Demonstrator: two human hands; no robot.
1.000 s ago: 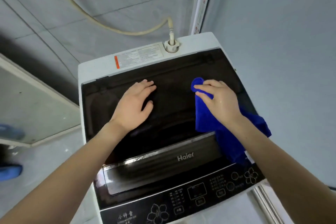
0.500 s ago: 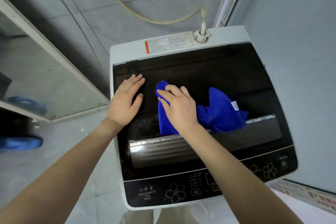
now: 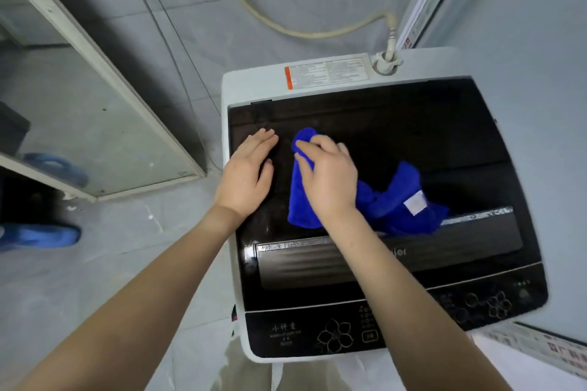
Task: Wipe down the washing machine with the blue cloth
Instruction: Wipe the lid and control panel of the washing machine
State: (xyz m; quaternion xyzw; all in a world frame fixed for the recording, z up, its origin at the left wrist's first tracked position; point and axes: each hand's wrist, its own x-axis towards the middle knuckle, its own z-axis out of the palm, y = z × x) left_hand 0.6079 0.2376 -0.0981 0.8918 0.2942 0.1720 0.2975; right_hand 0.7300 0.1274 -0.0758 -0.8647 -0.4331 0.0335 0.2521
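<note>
A white top-loading washing machine (image 3: 241, 79) with a black glass lid fills the right half of the view. The blue cloth (image 3: 394, 200) lies bunched on the lid, a white label showing on its right part. My right hand (image 3: 327, 181) presses down on the cloth's left end, fingers curled over it, near the lid's left side. My left hand (image 3: 246, 173) rests flat on the lid's left edge, fingers together, close beside the right hand and holding nothing.
A beige hose (image 3: 286, 27) runs from the wall to the inlet (image 3: 386, 62) at the machine's back. The control panel (image 3: 333, 333) is at the front. A glass door frame (image 3: 104, 73) stands left, blue slippers (image 3: 38, 236) on the floor. A wall runs close on the right.
My right hand has dragged the cloth from the lid's right side to its left. My left hand has shifted left to the lid's edge. The view has swung left.
</note>
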